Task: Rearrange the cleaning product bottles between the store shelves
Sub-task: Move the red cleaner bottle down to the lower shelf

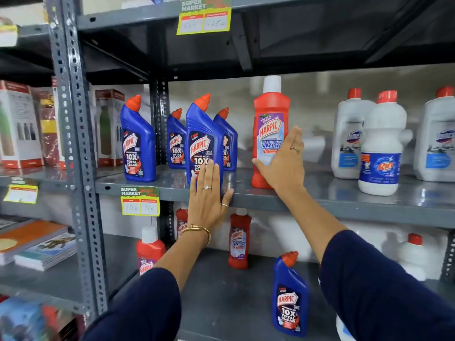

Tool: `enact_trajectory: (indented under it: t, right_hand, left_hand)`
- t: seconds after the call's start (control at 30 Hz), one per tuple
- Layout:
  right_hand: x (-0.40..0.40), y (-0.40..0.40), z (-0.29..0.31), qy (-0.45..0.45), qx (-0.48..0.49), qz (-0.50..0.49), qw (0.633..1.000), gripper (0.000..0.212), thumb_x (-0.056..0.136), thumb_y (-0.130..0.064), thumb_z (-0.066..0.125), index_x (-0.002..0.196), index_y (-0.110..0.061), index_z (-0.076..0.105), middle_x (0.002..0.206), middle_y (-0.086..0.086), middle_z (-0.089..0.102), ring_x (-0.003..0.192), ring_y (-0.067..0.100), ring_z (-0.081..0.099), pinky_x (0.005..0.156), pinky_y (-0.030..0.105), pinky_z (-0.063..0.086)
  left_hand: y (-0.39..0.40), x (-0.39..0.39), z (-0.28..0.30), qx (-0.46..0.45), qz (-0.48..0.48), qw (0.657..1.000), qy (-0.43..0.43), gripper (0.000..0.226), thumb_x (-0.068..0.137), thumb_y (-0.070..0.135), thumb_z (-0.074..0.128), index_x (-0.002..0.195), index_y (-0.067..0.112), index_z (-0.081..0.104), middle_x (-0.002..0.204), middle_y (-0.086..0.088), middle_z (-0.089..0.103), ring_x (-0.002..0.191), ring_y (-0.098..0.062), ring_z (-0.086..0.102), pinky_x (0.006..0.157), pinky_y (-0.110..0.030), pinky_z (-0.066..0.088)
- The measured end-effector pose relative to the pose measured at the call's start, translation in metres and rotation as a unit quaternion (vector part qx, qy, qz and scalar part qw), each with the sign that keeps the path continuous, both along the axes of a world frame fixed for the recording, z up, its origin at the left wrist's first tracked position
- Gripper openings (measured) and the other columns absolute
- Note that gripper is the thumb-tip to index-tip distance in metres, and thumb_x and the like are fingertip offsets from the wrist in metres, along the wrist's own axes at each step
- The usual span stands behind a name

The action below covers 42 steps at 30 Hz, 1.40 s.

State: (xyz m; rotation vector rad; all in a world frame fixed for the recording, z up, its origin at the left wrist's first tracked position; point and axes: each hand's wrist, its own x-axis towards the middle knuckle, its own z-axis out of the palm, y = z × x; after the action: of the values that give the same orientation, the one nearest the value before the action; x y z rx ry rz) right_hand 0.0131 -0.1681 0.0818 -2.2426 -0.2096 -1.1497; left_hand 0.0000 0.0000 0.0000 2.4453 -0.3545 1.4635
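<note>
i see a grey metal shelf (320, 195) with a smooth, slightly glossy top. near its front edge stands a tall red plastic bottle (270, 119) with a white cap, upright. my right hand (283, 163) lies flat against its label side, fingers straight and together, thumb under the lower left of the bottle, not wrapped round it. my left hand (208, 195) is also spread flat, palm against a blue bottle (203, 141) with an angled red spout, at the front edge. more blue bottles stand behind it. white jugs (380, 146) with red caps sit toward the shelf's right end. both forearms reach up, dark sleeves pushed back.
</note>
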Motion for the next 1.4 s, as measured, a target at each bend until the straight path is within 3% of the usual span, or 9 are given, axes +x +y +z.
enact_trajectory:
  t: [0.13, 0.27, 0.53, 0.87, 0.97, 1.13, 1.27, 1.4]
  right_hand:
    - [0.011, 0.013, 0.003, -0.002, 0.095, 0.006, 0.995, 0.126, 0.066, -0.042, 0.079, 0.143, -0.007, -0.014, 0.155, 0.017, 0.005, 0.136, 0.038, 0.026, 0.103, 0.051, 0.035]
    - [0.020, 0.023, 0.000, 0.022, 0.128, -0.012, 0.991, 0.122, 0.066, -0.036, 0.080, 0.144, -0.008, -0.010, 0.138, 0.023, 0.033, 0.116, 0.042, 0.047, 0.091, 0.049, 0.045]
    - [0.001, 0.021, -0.002, 0.028, 0.116, -0.039, 0.992, 0.115, 0.065, -0.035, 0.078, 0.144, -0.005, -0.001, 0.136, 0.022, 0.036, 0.111, 0.039, 0.051, 0.085, 0.046, 0.048]
    - [-0.075, 0.011, -0.013, -0.045, 0.112, -0.033, 0.992, 0.108, 0.068, -0.044, 0.075, 0.143, -0.004, 0.007, 0.132, 0.015, 0.041, 0.110, 0.032, 0.054, 0.083, 0.045, 0.048]
    - [-0.092, 0.019, -0.036, -0.059, 0.144, -0.002, 0.988, 0.110, 0.066, -0.039, 0.077, 0.143, -0.006, 0.007, 0.137, 0.014, 0.039, 0.113, 0.031, 0.053, 0.084, 0.046, 0.048]
    - [-0.102, 0.044, -0.110, 0.001, 0.189, 0.012, 0.982, 0.111, 0.063, -0.040, 0.079, 0.142, -0.003, 0.010, 0.137, 0.018, 0.041, 0.116, 0.034, 0.051, 0.086, 0.044, 0.048]
    - [-0.100, 0.062, -0.177, 0.088, 0.209, 0.018, 0.974, 0.107, 0.061, -0.039, 0.081, 0.139, -0.007, 0.014, 0.130, 0.020, 0.047, 0.107, 0.038, 0.056, 0.081, 0.047, 0.050]
    - [-0.083, 0.078, -0.225, 0.140, 0.188, 0.018, 0.972, 0.102, 0.061, -0.038, 0.082, 0.135, -0.002, 0.022, 0.119, 0.020, 0.051, 0.099, 0.037, 0.060, 0.073, 0.047, 0.053]
  left_hand:
    - [0.003, 0.004, -0.014, -0.016, 0.009, 1.000, 0.004, 0.073, 0.091, 0.057, 0.011, 0.137, 0.002, 0.026, 0.144, -0.020, 0.031, 0.134, -0.029, 0.020, 0.110, -0.032, -0.005]
    - [0.005, 0.007, -0.012, -0.006, 0.010, 1.000, -0.012, 0.072, 0.091, 0.055, 0.012, 0.136, 0.001, 0.027, 0.143, -0.020, 0.033, 0.133, -0.031, 0.023, 0.110, -0.033, -0.003]
    - [0.004, 0.005, -0.014, 0.006, 0.019, 1.000, -0.005, 0.072, 0.092, 0.055, 0.010, 0.136, 0.000, 0.025, 0.143, -0.022, 0.032, 0.133, -0.032, 0.024, 0.109, -0.037, 0.002]
    - [0.024, -0.010, -0.017, 0.044, 0.017, 0.998, 0.050, 0.077, 0.088, 0.058, 0.008, 0.138, 0.000, 0.018, 0.148, -0.021, 0.021, 0.136, -0.031, 0.014, 0.109, -0.044, 0.008]
    - [0.035, -0.015, -0.021, 0.044, 0.040, 0.996, 0.070, 0.074, 0.088, 0.055, 0.017, 0.139, 0.002, 0.013, 0.149, -0.020, 0.017, 0.137, -0.032, 0.009, 0.109, -0.043, 0.004]
    - [0.053, -0.023, -0.019, 0.035, 0.059, 0.994, 0.082, 0.064, 0.093, 0.034, 0.041, 0.140, 0.002, 0.010, 0.150, -0.019, 0.013, 0.137, -0.032, 0.007, 0.110, -0.044, 0.004]
    - [0.065, -0.020, -0.018, 0.060, 0.067, 0.991, 0.095, 0.066, 0.093, 0.037, 0.040, 0.140, 0.002, 0.009, 0.150, -0.018, 0.012, 0.137, -0.032, 0.006, 0.110, -0.043, 0.003]
    - [0.071, -0.013, -0.025, 0.051, 0.056, 0.994, 0.080, 0.068, 0.089, 0.046, 0.026, 0.139, 0.002, 0.014, 0.148, -0.019, 0.020, 0.137, -0.033, 0.011, 0.109, -0.043, 0.006]
